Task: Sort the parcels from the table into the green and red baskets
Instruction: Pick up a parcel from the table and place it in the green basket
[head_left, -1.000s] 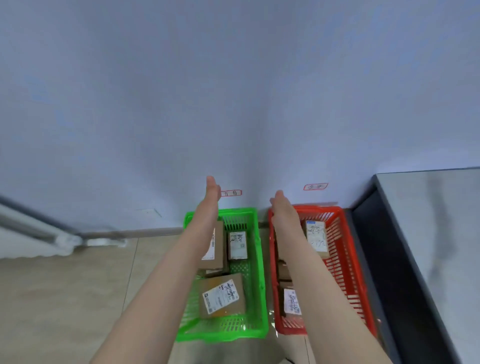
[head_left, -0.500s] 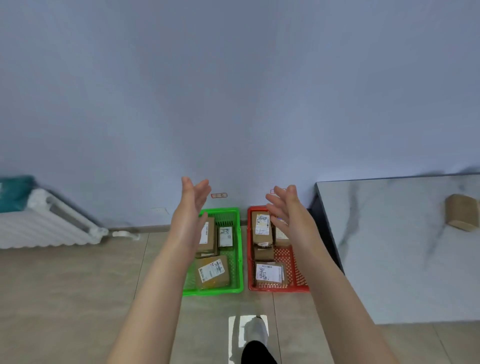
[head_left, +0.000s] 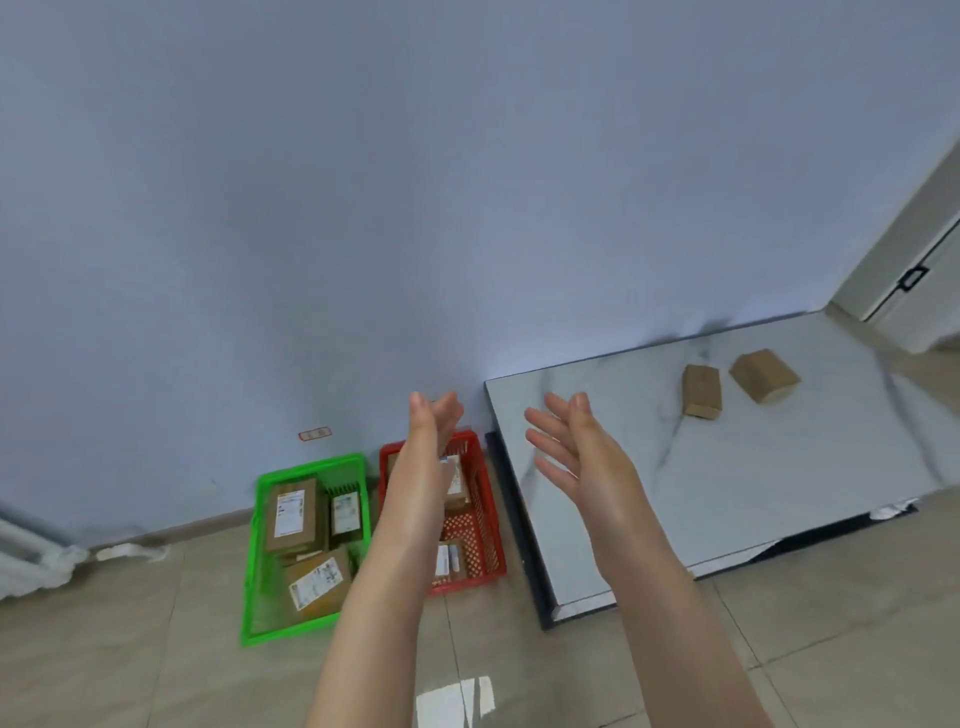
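Rightward, two plain brown cardboard parcels (head_left: 702, 391) on the marbled table (head_left: 779, 467), left hand (head_left: 434, 422) and right hand (head_left: 576, 451) loose-fingered, empty.

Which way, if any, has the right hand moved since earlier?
Yes. The right hand has left the red basket and shifted right, now over the table.

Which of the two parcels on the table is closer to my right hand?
The left parcel of the pair; the right parcel lies beyond it, farther along the table from your right hand.
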